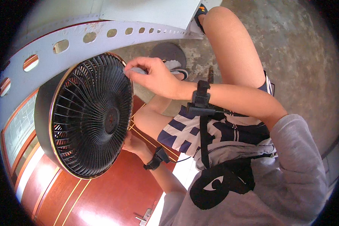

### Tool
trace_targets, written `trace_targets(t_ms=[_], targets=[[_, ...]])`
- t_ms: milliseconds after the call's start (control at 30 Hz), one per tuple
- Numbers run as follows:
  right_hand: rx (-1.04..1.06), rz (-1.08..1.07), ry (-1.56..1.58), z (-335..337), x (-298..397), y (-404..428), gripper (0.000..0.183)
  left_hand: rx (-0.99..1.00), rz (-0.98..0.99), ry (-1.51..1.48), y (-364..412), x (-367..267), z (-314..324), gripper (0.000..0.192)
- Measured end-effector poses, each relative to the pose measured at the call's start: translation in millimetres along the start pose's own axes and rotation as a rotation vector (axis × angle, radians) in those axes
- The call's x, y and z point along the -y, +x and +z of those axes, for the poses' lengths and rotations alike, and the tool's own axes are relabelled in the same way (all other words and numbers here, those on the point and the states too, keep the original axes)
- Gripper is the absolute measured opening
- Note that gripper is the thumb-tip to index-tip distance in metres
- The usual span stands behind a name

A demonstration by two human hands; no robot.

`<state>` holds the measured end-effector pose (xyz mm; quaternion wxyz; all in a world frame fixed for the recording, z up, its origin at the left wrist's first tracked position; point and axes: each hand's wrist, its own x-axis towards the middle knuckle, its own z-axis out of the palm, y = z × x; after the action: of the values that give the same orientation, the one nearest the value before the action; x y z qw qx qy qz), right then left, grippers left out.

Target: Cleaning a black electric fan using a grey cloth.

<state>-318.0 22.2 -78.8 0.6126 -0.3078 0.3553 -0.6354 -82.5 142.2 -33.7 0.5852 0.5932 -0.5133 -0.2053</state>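
A round black fan head (93,118) with a curved-spoke grille and a gold-coloured rim fills the left half of the view, its front turned towards me. My right hand (152,77) is at the upper right of its rim, pinching a small wad of light grey cloth (138,70) between thumb and fingers. The fingertips and cloth meet the edge of the grille. Lower down, my left hand (134,144) grips the same rim from the side, its fingers partly hidden by the fan. Both wrists wear black straps with small devices.
A pale metal strip with a row of slots (111,33) curves above the fan. A dark round disc (168,52) lies on the stained concrete floor (293,56) near my slippered foot. At lower left is a reddish wooden door (107,195) with a metal handle (145,217).
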Motion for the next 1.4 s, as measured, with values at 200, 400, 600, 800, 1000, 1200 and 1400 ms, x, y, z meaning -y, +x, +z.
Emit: trace_targets(t_ms=[200,400,600,800,1000,1200,1400], targets=[[-0.048,0.03,0.001,-5.5,-4.9,16.5,0.024,0.122,0.055,0.08,4.6,16.8,-25.0,0.035],[-0.008,0.008,-0.059,-4.6,-11.1,9.8,0.022,-0.016,-0.055,0.063,-7.9,7.8,-2.8,0.037],[0.073,-0.314,-0.179,5.8,-5.1,-2.3,0.016,0.086,-0.035,0.178,-9.9,1.9,11.5,0.039],[-0.141,-0.069,-0.116,-7.4,-5.5,20.6,0.019,-0.059,-0.001,0.211,-11.7,-0.1,19.5,0.038],[-0.081,-0.285,-0.24,-8.6,-2.5,11.5,0.016,0.032,0.027,0.192,-10.1,2.8,8.8,0.044],[0.075,-0.48,-0.451,-7.7,-1.3,4.3,0.011,0.002,0.039,0.214,-12.2,-4.1,26.8,0.042],[-0.07,-0.416,-0.393,-19.3,4.4,28.9,0.014,-0.005,-0.005,0.264,-18.0,-11.1,32.3,0.039]])
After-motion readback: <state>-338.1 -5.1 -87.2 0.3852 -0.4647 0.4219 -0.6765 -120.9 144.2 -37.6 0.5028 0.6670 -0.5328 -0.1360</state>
